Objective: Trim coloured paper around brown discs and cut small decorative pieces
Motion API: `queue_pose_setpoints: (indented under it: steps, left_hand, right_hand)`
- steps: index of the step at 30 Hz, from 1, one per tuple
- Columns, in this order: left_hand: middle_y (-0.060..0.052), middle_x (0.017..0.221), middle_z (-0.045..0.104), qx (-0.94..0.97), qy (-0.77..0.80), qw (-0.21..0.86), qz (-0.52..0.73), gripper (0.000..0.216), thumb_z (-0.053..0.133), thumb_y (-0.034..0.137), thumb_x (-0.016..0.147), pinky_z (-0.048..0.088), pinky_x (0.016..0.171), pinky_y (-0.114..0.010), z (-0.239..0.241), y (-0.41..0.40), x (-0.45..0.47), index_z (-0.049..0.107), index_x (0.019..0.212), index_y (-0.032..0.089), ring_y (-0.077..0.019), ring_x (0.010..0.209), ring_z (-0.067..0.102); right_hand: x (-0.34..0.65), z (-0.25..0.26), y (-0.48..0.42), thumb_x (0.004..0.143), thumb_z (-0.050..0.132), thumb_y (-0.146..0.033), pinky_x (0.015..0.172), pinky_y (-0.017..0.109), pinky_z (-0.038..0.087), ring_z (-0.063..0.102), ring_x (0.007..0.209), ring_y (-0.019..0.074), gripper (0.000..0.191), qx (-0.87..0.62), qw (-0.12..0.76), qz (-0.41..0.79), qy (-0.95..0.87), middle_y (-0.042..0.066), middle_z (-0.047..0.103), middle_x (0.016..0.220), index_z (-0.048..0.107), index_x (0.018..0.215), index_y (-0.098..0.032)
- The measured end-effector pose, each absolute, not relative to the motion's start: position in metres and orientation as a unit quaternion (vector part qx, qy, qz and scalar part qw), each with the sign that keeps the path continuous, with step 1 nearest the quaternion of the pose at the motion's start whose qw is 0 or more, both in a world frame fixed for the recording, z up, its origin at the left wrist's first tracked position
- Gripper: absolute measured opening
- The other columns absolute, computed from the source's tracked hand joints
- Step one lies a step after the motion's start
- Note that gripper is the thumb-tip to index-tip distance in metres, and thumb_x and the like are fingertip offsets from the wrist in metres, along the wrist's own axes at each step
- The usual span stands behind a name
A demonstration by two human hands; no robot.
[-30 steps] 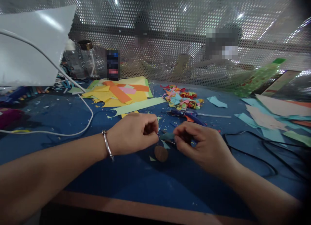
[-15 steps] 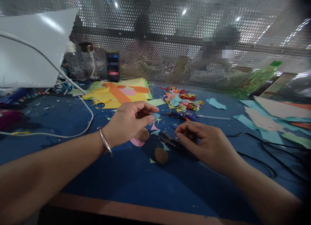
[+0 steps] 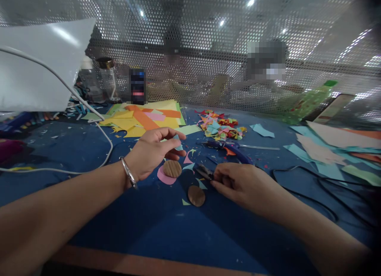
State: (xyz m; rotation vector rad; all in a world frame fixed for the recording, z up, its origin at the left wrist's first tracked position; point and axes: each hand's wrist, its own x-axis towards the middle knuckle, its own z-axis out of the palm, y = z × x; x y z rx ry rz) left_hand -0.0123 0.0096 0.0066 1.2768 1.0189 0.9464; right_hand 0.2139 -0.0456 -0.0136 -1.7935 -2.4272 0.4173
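Left hand: thumb and fingers pinching blue paper piece, ten o'clock from right hand. Right fingers curled at dark-bladed tool; grip indeterminable. Around paper piece: wood-grained disc on pink paper, six o'clock; second disc, five; blue glue gun, three; colored-paper heap, two.

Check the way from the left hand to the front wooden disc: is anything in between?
Yes: a pink scrap and a light blue scrap lie between the left hand and the front wooden disc. They look flat, so probably hardly block it. The rear wooden disc, on pink paper, sits just left of that line.
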Motion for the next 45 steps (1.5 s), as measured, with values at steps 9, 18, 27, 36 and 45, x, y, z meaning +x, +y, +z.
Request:
queue_pose_setpoints:
  steps: [9, 18, 27, 36, 45]
  left_hand:
    - [0.001, 0.068, 0.064, 0.552, 0.425, 0.616, 0.367, 0.008, 0.063, 0.007, 0.084, 0.044, 0.057, -0.019, 0.002, 0.007, -0.008, 0.065, 0.090, 0.011, -0.0070, 0.060, 0.062]
    - [-0.002, 0.069, 0.068, 0.530, 0.404, 0.658, 0.353, 0.006, 0.067, 0.009, 0.080, 0.047, 0.059, -0.019, 0.000, 0.009, -0.009, 0.063, 0.083, 0.012, -0.0091, 0.060, 0.065]
    - [-0.004, 0.063, 0.067, 0.526, 0.388, 0.693, 0.305, 0.008, 0.068, 0.019, 0.082, 0.038, 0.047, -0.018, -0.002, 0.007, -0.010, 0.063, 0.081, 0.013, -0.0069, 0.048, 0.055]
    - [-0.001, 0.069, 0.069, 0.552, 0.399, 0.687, 0.253, 0.033, 0.079, 0.041, 0.073, 0.032, 0.046, -0.016, -0.007, 0.002, -0.009, 0.065, 0.090, 0.016, -0.0054, 0.051, 0.054]
    - [-0.002, 0.064, 0.071, 0.517, 0.413, 0.703, 0.261, 0.032, 0.082, 0.037, 0.070, 0.031, 0.048, -0.018, -0.003, 0.000, -0.006, 0.062, 0.082, 0.015, -0.0078, 0.052, 0.060]
  right_hand:
    - [0.226, -0.014, -0.042, 0.089, 0.053, -0.033, 0.047, 0.025, 0.035, 0.050, 0.048, 0.0132, 0.019, -0.604, 0.158, 0.112, -0.773, -0.002, 0.057, 0.055, 0.062, 0.076, -0.022]
    - [0.229, -0.017, -0.041, 0.089, 0.055, -0.031, 0.050, 0.025, 0.044, 0.059, 0.057, 0.0152, 0.016, -0.585, 0.295, 0.073, -0.752, 0.003, 0.069, 0.076, 0.067, 0.093, -0.021]
    - [0.212, -0.017, -0.049, 0.090, 0.057, -0.020, 0.056, 0.023, 0.048, 0.061, 0.062, 0.0130, 0.010, -0.484, 0.335, 0.016, -0.808, 0.002, 0.067, 0.078, 0.066, 0.093, -0.020]
    - [0.192, -0.016, -0.051, 0.093, 0.056, -0.014, 0.066, 0.024, 0.051, 0.065, 0.074, 0.0142, 0.011, -0.386, 0.323, -0.018, -0.864, 0.006, 0.068, 0.090, 0.063, 0.100, -0.018]
    - [0.192, -0.014, -0.050, 0.095, 0.051, -0.018, 0.067, 0.027, 0.051, 0.065, 0.076, 0.0162, 0.012, -0.396, 0.288, -0.008, -0.872, 0.007, 0.069, 0.091, 0.062, 0.099, -0.021]
